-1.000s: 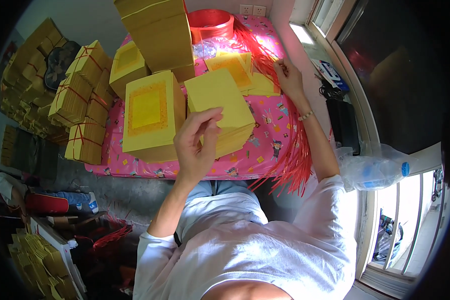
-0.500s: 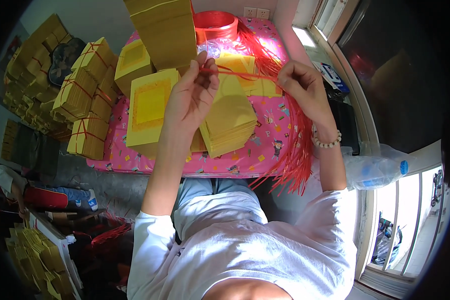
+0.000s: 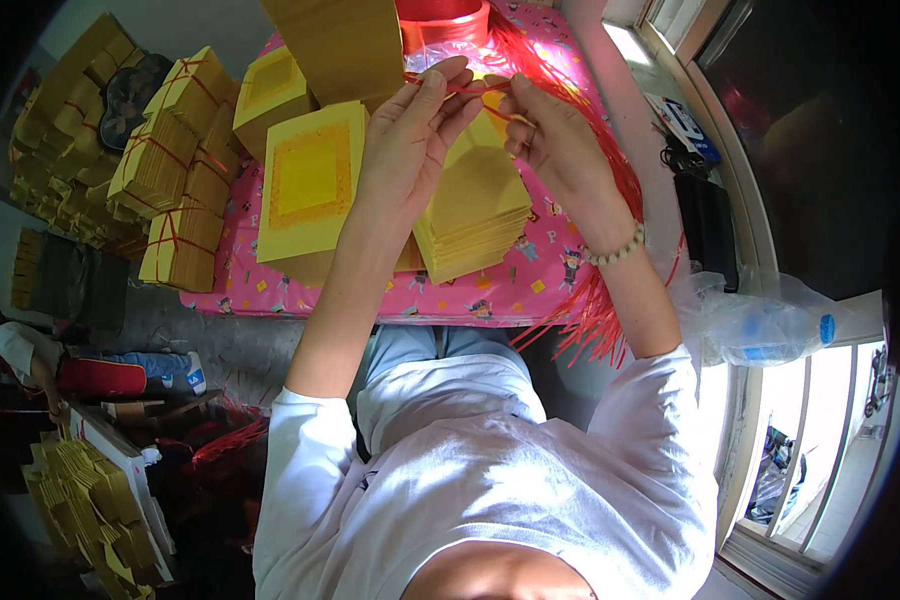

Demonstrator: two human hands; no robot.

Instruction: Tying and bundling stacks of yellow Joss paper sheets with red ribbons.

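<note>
My left hand (image 3: 407, 145) and my right hand (image 3: 562, 150) are raised close together above the table, both pinching a thin red plastic strip (image 3: 482, 90). A short stretch of it spans the gap, with a small bend near my right fingers. Just below is a thick stack of yellow paper (image 3: 473, 205). Beside my left wrist lies another yellow stack (image 3: 312, 185) with an orange-bordered square on top. A tall yellow block (image 3: 338, 45) rises behind my left hand. Many loose red strips (image 3: 595, 310) trail past my right forearm over the table edge.
The table has a pink patterned cover (image 3: 232, 270). A red coil (image 3: 445, 22) sits at its back. Tied yellow bundles (image 3: 182, 245) stand at the left. A plastic-wrapped bottle (image 3: 770, 335) lies by the window at right. Another person (image 3: 30, 360) is at lower left.
My right hand has moved left toward my left hand. The strip's stretch between them is shorter and now bends. The whole view has shifted slightly.
</note>
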